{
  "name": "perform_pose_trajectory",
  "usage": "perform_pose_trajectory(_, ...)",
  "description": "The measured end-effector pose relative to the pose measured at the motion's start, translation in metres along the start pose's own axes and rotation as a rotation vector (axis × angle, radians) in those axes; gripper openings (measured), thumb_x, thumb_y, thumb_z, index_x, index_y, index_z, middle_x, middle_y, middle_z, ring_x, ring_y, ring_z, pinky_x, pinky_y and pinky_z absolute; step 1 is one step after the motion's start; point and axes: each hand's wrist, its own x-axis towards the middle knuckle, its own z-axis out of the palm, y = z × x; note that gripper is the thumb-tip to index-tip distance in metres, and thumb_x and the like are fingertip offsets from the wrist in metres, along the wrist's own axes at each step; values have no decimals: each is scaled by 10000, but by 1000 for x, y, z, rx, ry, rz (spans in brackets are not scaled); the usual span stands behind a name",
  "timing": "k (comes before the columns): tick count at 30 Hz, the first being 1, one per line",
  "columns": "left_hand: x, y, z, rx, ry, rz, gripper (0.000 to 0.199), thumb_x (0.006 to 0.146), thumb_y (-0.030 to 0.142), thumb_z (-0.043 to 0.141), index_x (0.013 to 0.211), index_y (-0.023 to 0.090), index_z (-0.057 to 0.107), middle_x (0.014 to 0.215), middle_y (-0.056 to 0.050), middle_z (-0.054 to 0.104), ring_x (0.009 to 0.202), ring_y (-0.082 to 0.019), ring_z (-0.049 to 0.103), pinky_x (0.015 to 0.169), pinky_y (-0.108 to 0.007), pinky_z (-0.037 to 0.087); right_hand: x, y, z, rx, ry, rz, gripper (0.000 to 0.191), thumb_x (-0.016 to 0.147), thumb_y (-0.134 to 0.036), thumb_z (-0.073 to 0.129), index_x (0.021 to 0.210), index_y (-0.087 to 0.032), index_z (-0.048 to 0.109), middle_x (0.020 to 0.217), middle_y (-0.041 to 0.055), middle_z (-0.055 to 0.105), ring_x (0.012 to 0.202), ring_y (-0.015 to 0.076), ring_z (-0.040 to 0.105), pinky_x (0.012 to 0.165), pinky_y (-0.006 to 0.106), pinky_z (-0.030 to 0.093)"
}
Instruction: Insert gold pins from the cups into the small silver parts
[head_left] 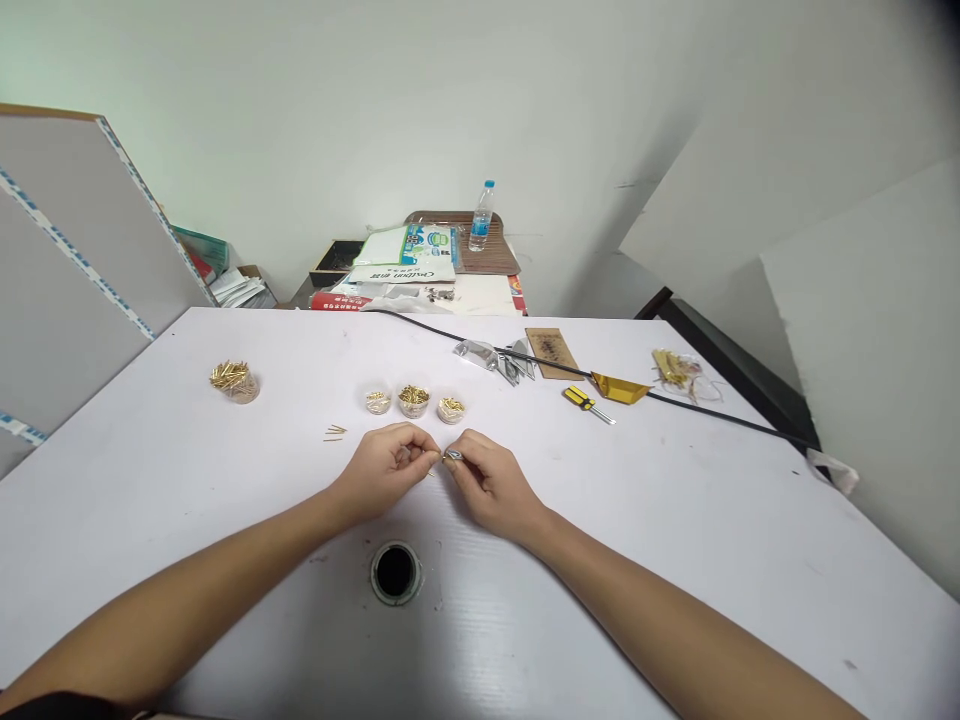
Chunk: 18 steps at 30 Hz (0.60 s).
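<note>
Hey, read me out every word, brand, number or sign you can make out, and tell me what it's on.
"C…" on the white packet: a large word, the rest too blurred to read surely.
Red item: white characters, too small to read.
Bottle: blue label, lettering too small to read.

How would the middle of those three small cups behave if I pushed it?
The middle cup looks squat, so it would probably slide rather than tip. Its heaped golden pieces might spill. Their metallic shine suggests it's heavy for its size.
</note>
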Motion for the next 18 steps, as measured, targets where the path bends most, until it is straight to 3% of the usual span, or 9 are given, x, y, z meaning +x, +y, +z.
perform_pose_trajectory(8, -3, 0, 9, -341, -14, -78, 276, 885, 402, 640, 916, 128, 640, 910, -72, 680, 852, -172, 628, 794, -289, 513, 2, -5, 2, 121, 53, 76, 249, 993, -254, 486, 751, -192, 492, 720, 12, 502, 675, 152, 476, 622, 286, 379)
perform_pose_trajectory(18, -4, -1, 9, -375, -18, -45, 282, 881, 410, 651, 909, 131, 618, 901, -65, 657, 846, -159, 620, 803, -292, 519, 3, -5, 2, 206, 35, 124, 308, 1007, -350, 479, 743, -191, 488, 731, 19, 503, 687, 157, 471, 633, 295, 393)
